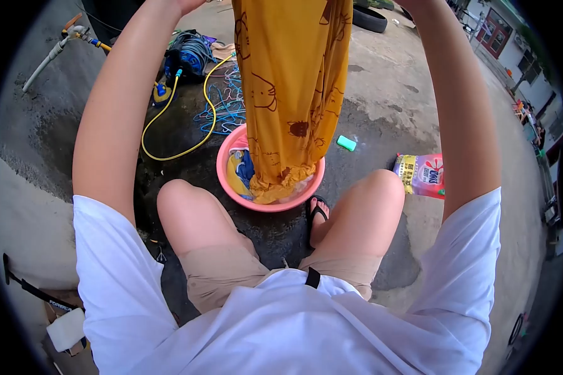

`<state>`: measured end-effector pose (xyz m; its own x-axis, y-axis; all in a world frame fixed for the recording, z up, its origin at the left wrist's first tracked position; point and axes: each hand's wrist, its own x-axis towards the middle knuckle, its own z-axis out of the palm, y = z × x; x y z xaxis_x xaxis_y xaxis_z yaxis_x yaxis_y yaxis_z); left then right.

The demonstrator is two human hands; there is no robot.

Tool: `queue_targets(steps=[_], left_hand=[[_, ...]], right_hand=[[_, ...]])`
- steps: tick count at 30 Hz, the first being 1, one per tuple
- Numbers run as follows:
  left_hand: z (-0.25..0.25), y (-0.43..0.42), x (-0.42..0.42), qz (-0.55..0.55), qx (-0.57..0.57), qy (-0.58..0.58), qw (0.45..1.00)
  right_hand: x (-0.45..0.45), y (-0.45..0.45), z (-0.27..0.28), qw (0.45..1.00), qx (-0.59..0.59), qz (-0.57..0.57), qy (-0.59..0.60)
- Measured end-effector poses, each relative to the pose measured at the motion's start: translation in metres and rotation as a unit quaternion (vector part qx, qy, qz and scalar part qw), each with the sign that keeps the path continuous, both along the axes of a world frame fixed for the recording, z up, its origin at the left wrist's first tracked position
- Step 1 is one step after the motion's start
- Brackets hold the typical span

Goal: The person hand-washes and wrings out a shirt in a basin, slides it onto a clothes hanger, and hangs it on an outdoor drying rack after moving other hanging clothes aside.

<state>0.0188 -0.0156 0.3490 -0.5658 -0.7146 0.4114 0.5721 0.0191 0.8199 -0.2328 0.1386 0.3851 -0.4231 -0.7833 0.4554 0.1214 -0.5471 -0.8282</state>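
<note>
White shirt (281,325) fabric lies nearest. Mustard cloth (288,75) hangs lengthwise, long axis upright, below and between the left hand (191,4) and right hand (409,3), neither clearly nearer; only slivers of them show, so I cannot tell their grip. Its gathered end reaches the pink basin (223,175), toward its right edge; a green block (346,143) lies outside that.

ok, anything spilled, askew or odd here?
Mildly: the hangers lie jumbled on the ground, beyond and left of the pink basin, not stacked. The ground around the basin looks dark, apparently wet. Nothing looks clearly damaged.
</note>
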Motion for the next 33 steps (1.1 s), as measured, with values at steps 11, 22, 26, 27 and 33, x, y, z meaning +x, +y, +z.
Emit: queue_targets(steps=[11, 22, 26, 27, 33], left_hand=[[-0.336, -0.014, -0.031, 0.040, 0.251, -0.345, 0.904], [-0.576, 0.061, -0.025, 0.053, -0.195, -0.759, 0.619], [-0.587, 0.058, -0.030, 0.008, -0.179, -0.757, 0.629], [-0.592, 0.057, -0.031, 0.000, -0.170, -0.753, 0.636], [-0.647, 0.050, -0.027, -0.050, -0.173, -0.727, 0.663]], right_hand=[[0.016, -0.033, -0.350, 0.854, 0.490, 0.001, 0.177], [0.081, -0.014, -0.597, 0.536, 0.647, 0.082, 0.537], [0.080, -0.027, -0.619, 0.508, 0.668, 0.110, 0.532], [0.077, -0.030, -0.626, 0.509, 0.676, 0.115, 0.520], [0.074, -0.037, -0.661, 0.482, 0.702, 0.163, 0.499]])
